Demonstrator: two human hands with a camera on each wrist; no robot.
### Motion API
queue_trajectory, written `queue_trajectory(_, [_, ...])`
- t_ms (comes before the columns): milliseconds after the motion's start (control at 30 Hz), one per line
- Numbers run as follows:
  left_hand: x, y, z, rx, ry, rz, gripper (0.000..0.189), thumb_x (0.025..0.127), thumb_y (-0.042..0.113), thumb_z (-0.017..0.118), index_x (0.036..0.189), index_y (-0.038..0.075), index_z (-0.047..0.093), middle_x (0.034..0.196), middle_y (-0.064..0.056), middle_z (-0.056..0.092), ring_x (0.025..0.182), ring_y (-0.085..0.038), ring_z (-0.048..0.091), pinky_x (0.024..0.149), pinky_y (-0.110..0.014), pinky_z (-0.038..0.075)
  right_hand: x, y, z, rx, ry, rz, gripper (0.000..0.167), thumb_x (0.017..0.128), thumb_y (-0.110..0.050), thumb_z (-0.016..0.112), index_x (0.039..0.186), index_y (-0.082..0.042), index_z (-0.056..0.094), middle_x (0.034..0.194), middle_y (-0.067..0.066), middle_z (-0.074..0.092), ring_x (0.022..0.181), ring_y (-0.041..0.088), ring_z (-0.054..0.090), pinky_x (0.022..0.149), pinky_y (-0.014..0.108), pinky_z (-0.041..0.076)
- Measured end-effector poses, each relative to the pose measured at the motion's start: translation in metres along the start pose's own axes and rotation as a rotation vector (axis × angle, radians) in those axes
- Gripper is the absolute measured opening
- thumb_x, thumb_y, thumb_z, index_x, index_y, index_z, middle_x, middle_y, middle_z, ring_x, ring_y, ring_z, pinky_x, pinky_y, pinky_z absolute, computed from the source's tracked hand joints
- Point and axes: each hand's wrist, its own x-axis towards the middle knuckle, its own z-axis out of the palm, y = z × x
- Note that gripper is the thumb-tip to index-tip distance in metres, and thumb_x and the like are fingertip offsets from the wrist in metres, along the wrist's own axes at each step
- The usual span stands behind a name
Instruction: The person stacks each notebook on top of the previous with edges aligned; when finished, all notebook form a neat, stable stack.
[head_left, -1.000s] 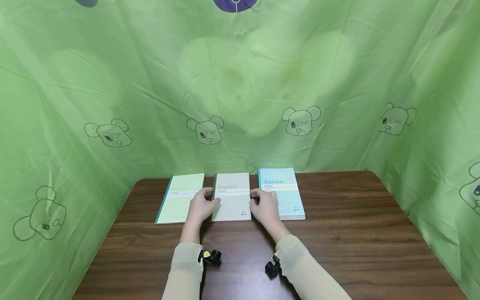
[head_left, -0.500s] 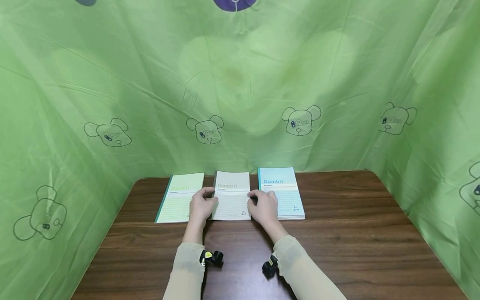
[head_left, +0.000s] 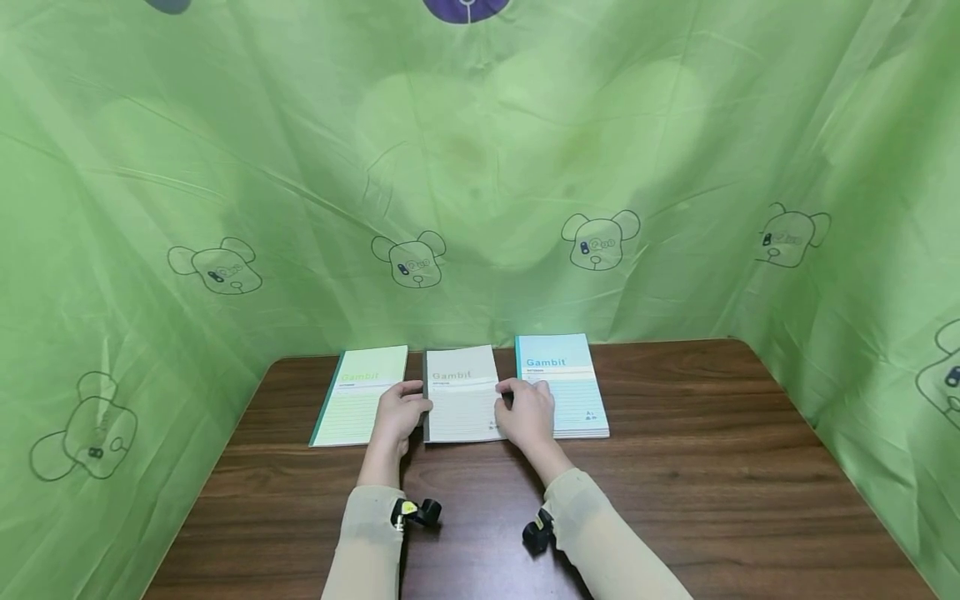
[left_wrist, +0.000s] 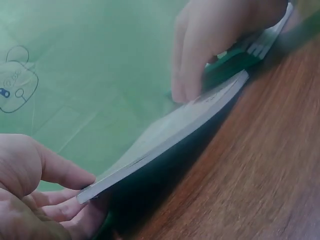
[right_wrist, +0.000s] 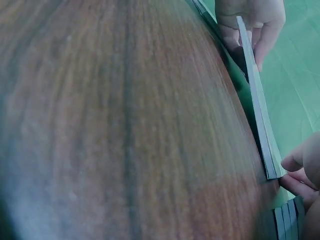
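Note:
A grey "Gambit" notebook point(head_left: 461, 412) lies between my two hands, its left side tilted up off the table. My left hand point(head_left: 397, 412) pinches that raised edge, thumb on top and fingers beneath, as the left wrist view shows. At the opposite edge, my right hand point(head_left: 528, 414) holds the notebook with thumb and fingertips point(right_wrist: 292, 162). Left of it lies a light green notebook point(head_left: 352, 421), partly covered by my left hand. To the right is a stack of blue notebooks point(head_left: 577, 396), its lower left part hidden behind my right hand.
The dark wood table point(head_left: 675, 500) extends in front and to the right. A green curtain point(head_left: 495, 167) with bear drawings hangs close behind the notebooks and along both sides. A small black camera point(head_left: 429, 512) sits on my left sleeve, another point(head_left: 536, 537) on my right.
The grey notebook has shifted slightly left and toward me, with its left side now tilted up. My left hand has moved left with it. The green and blue notebooks stay in place.

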Motion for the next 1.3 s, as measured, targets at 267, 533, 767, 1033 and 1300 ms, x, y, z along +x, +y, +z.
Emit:
queue_trajectory(267, [0.004, -0.003, -0.008, -0.12, -0.048, -0.06, 0.051, 0.103, -0.002, 0.066, 0.153, 0.003, 0.058, 0.15, -0.025, 0.061, 0.088, -0.016, 0.074, 0.059, -0.024, 0.059, 0.0, 0.0, -0.002, 0.042, 0.002, -0.01, 0.022, 0.097, -0.02, 0.073, 0.116, -0.011, 0.081, 0.103, -0.001, 0.08, 0.1, 0.032, 0.056, 0.097, 0.052, 0.043])
queue_trajectory(533, [0.003, 0.002, -0.013, -0.191, -0.072, -0.062, 0.051, 0.104, 0.0, 0.067, 0.154, 0.007, 0.057, 0.151, -0.021, 0.058, 0.096, -0.017, 0.072, 0.053, -0.019, 0.053, 0.001, -0.006, -0.016, 0.211, -0.076, -0.012, 0.029, 0.102, -0.02, 0.071, 0.122, -0.001, 0.079, 0.088, 0.0, 0.078, 0.086, 0.023, 0.064, 0.093, 0.046, 0.051])
queue_trajectory(767, [0.0, 0.01, -0.01, -0.236, -0.092, 0.005, 0.05, 0.103, 0.0, 0.07, 0.151, 0.013, 0.06, 0.136, -0.016, 0.068, 0.092, -0.019, 0.076, 0.061, -0.03, 0.063, 0.003, -0.008, -0.03, 0.452, -0.143, 0.108, 0.044, 0.1, -0.02, 0.076, 0.139, -0.001, 0.07, 0.095, 0.003, 0.07, 0.074, 0.01, 0.062, 0.068, 0.027, 0.053])
queue_trajectory(1033, [-0.004, 0.02, -0.007, -0.257, -0.151, 0.078, 0.051, 0.102, -0.002, 0.072, 0.15, 0.012, 0.061, 0.127, -0.012, 0.073, 0.092, -0.018, 0.075, 0.068, -0.032, 0.061, 0.0, -0.008, -0.05, 0.672, -0.152, 0.192, 0.052, 0.101, -0.016, 0.079, 0.149, -0.007, 0.064, 0.108, 0.01, 0.065, 0.083, 0.014, 0.065, 0.07, 0.025, 0.053])
queue_trajectory(1300, [-0.017, 0.032, 0.008, -0.308, -0.252, 0.128, 0.053, 0.101, -0.008, 0.068, 0.151, 0.006, 0.057, 0.125, -0.015, 0.072, 0.096, -0.021, 0.074, 0.076, -0.039, 0.064, -0.011, -0.001, -0.072, 0.737, -0.137, 0.208, 0.056, 0.101, -0.014, 0.08, 0.152, -0.004, 0.061, 0.113, 0.013, 0.062, 0.089, 0.016, 0.066, 0.068, 0.024, 0.052])
